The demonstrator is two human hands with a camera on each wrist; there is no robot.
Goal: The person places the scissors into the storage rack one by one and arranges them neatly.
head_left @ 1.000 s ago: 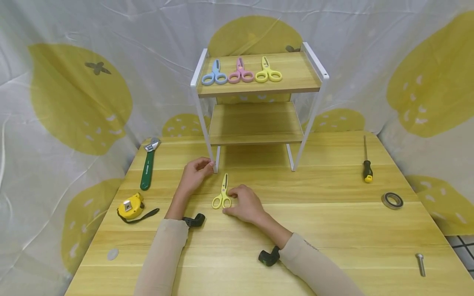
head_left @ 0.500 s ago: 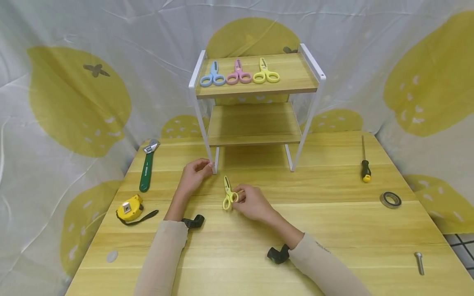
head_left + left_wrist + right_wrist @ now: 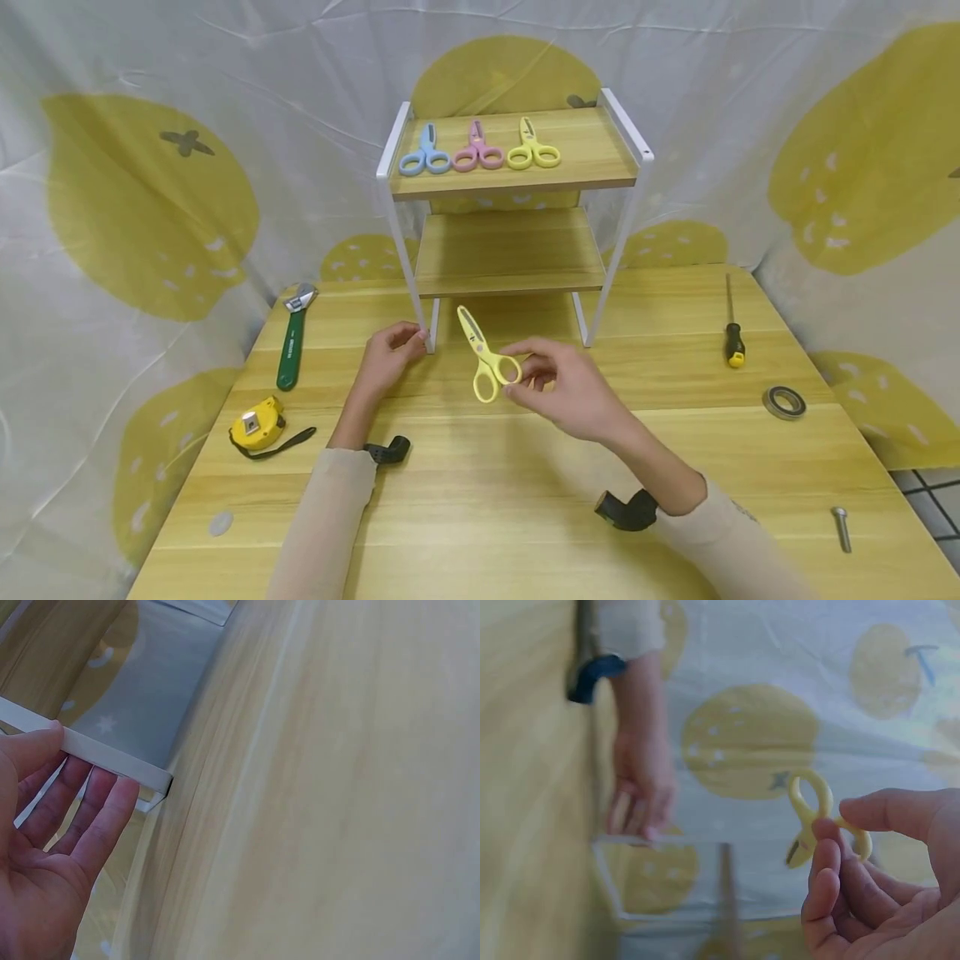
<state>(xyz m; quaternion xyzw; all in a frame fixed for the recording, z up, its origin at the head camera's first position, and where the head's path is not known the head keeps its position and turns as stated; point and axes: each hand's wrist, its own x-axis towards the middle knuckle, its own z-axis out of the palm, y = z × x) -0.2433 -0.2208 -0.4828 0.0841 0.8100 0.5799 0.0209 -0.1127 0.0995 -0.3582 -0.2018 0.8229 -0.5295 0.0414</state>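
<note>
My right hand (image 3: 566, 387) pinches a pair of yellow scissors (image 3: 483, 358) by one handle loop, holding them above the table with the blades pointing away and up. In the right wrist view the thumb and fingers press on a loop of these scissors (image 3: 810, 799). My left hand (image 3: 390, 358) is at the front left leg of a two-tier shelf (image 3: 517, 185). The left wrist view has the thumb on one side of the white leg (image 3: 112, 757) and the fingertips on the other. Blue scissors (image 3: 425, 158), pink scissors (image 3: 477, 155) and another yellow pair (image 3: 533, 152) lie in a row on the top board.
On the table's left are an adjustable wrench (image 3: 292, 346), a tape measure (image 3: 257, 425) and a whitish disc (image 3: 221, 523). A screwdriver (image 3: 734, 337), a bearing ring (image 3: 784, 403) and a bolt (image 3: 842, 529) lie at the right. A lemon-patterned curtain (image 3: 315, 167) hangs behind.
My right hand has taken the yellow scissors off the table by a loop, lifting them and moving right. The left hand has stayed at the shelf leg.
</note>
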